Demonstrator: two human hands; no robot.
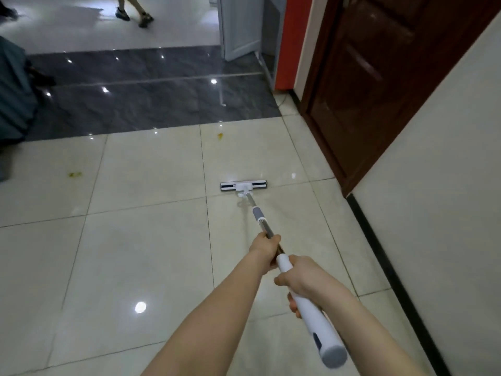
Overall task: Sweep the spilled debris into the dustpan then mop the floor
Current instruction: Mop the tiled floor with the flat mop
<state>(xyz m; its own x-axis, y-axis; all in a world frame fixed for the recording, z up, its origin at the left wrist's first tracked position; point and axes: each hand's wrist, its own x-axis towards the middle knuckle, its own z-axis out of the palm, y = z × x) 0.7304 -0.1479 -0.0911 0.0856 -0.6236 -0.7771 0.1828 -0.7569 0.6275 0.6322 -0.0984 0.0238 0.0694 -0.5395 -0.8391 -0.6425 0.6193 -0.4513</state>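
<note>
A flat mop with a white and black head point(244, 186) lies flat on the cream tile floor point(141, 240), its pole slanting back toward me. My left hand point(265, 248) grips the metal part of the pole. My right hand point(298, 278) grips the white handle point(317, 321) lower down, closer to me. A yellowish stain point(220, 135) sits on the tile beyond the mop head, near the dark floor strip. A second greenish-yellow smear point(74, 174) marks the tile at the far left. No dustpan or broom is in view.
A dark brown door point(379, 77) and a cream wall point(439, 199) with black skirting run along the right. A grey stone strip point(151, 99) crosses ahead. A dark green cloth-covered object point(13, 90) stands at the left. A person's legs point(132, 12) are far ahead.
</note>
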